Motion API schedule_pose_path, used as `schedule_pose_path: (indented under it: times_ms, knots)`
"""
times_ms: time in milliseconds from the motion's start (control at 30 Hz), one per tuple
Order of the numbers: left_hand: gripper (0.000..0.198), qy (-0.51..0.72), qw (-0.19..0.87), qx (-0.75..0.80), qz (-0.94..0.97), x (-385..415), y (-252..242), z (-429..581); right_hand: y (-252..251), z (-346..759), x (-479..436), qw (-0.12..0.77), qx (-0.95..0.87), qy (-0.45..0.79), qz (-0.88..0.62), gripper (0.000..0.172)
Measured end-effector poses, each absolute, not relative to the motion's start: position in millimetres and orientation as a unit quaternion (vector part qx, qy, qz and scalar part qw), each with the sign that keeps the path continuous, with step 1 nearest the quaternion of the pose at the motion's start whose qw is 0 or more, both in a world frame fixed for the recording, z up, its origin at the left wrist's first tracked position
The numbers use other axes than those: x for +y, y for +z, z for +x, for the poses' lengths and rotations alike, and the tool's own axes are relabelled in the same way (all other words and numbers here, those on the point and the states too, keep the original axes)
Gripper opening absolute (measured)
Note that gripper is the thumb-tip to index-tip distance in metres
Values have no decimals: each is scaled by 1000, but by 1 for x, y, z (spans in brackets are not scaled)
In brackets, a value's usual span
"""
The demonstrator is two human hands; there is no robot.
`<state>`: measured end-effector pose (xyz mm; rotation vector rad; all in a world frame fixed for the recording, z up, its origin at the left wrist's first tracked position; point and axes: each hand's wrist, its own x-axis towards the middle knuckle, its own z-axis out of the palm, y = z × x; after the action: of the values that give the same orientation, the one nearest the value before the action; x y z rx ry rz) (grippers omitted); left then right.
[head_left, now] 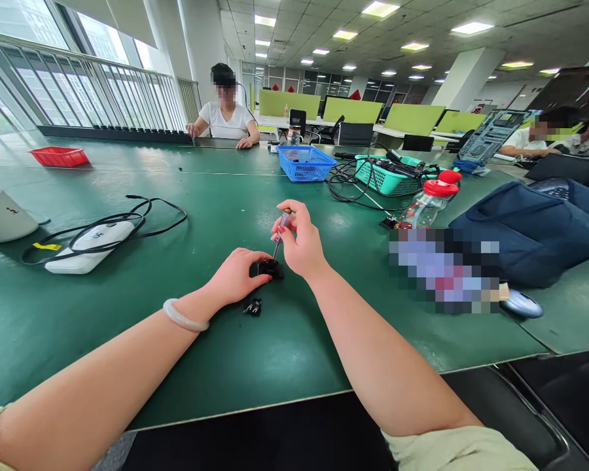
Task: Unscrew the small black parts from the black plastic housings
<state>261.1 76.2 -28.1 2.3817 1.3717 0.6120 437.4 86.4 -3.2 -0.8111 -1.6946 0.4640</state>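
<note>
My right hand (302, 241) grips the handle of a small screwdriver (283, 222), thumb and fingers closed around it. The shaft points down, its tip meeting a small black part (273, 269) on the green table (216, 216). Thumb and fingers of my left hand (238, 273) are closed on that same black part, pressing it against the tabletop. What kind of part it is I cannot make out. Just in front of it, nearer to me, lies another small black piece with shiny metal bits (252, 307), touched by neither hand.
A white power bank (91, 247) with a black cable lies left. Farther back are a red tray (59, 156), a blue basket (305, 163) and a green basket (390, 176) with cables. A jar (429, 203) and dark blue bag (530, 229) stand right. A person (228, 118) sits opposite.
</note>
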Motion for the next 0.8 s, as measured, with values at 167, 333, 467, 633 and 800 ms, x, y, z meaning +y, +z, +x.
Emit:
schedule_pose_path:
  times_ms: [167, 333, 467, 633, 800]
  knots:
    - [43, 212, 164, 472, 840, 77, -29, 261, -4, 435, 85, 545, -742, 198, -338, 35]
    - [40, 217, 164, 460, 845, 78, -29, 261, -6, 432, 85, 500, -761, 190, -368, 33]
    - [38, 218, 164, 459, 846, 77, -28, 261, -3, 434, 82, 511, -751, 140, -395, 30]
    - [38, 215, 170, 472, 838, 76, -27, 261, -6, 444, 87, 601, -679, 83, -413, 29]
    - [41, 204, 175, 483, 833, 76, -27, 262, -13, 445, 94, 586, -658, 126, -455, 28]
